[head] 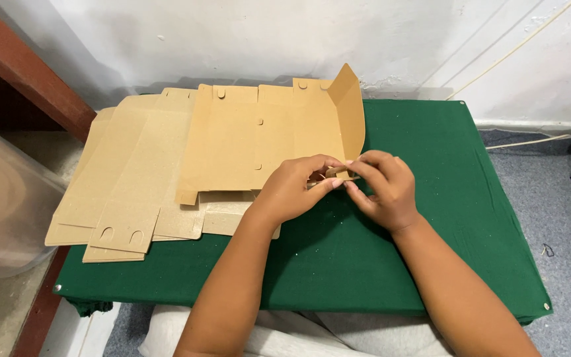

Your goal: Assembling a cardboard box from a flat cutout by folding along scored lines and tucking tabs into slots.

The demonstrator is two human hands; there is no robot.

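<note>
A flat brown cardboard box blank (259, 142) lies on the green cloth-covered table (431, 172), its right flap (348, 109) folded upright. My left hand (292, 188) and my right hand (384, 188) meet at the blank's lower right corner. Both pinch a small cardboard tab (337, 173) between fingertips. The tab's underside is hidden by my fingers.
A stack of several more flat cardboard blanks (127, 185) lies to the left on the table, overhanging its edge. A translucent plastic tub (1, 192) stands at the far left beside a wooden frame (28, 73). A white wall is behind; grey floor lies at right.
</note>
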